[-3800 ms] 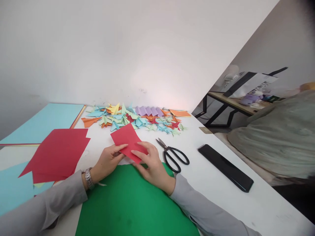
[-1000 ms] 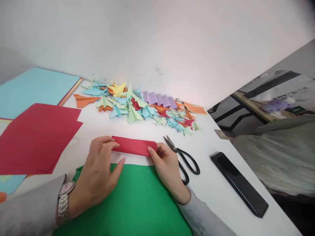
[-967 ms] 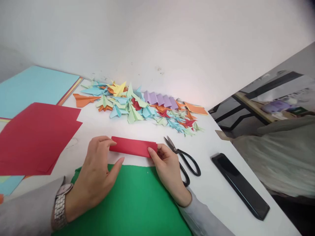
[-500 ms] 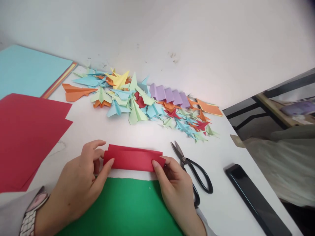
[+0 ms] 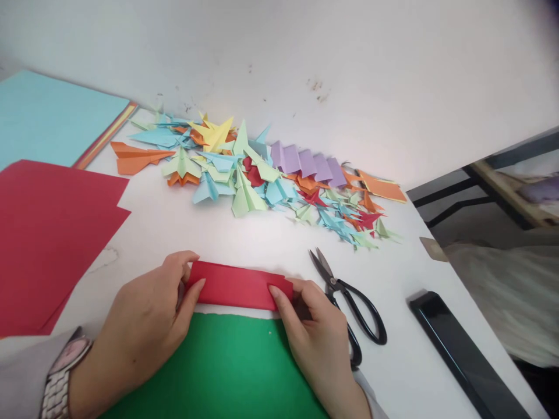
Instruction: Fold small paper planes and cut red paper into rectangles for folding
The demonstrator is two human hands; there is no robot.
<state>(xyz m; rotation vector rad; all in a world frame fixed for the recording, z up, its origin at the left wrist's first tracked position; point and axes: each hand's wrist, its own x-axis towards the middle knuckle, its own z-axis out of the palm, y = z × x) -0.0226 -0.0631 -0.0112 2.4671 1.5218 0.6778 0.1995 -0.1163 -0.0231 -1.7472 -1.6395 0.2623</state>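
A folded strip of red paper [image 5: 238, 285] lies flat on the white table [image 5: 271, 244], just beyond a green sheet [image 5: 218, 366]. My left hand [image 5: 144, 326] pinches the strip's left end between thumb and fingers. My right hand [image 5: 314, 337] pinches its right end, thumb on top. Both hands rest partly over the green sheet.
Black scissors [image 5: 349, 302] lie right of my right hand. A black flat case [image 5: 463, 355] sits near the table's right edge. Red sheets [image 5: 48, 233] and a light blue stack [image 5: 52, 119] lie left. Several folded paper shapes [image 5: 253, 174] are piled along the wall.
The red paper went from a tilted sheet to a narrow folded strip, now pressed flatter than half a second ago. The view has moved closer to the table.
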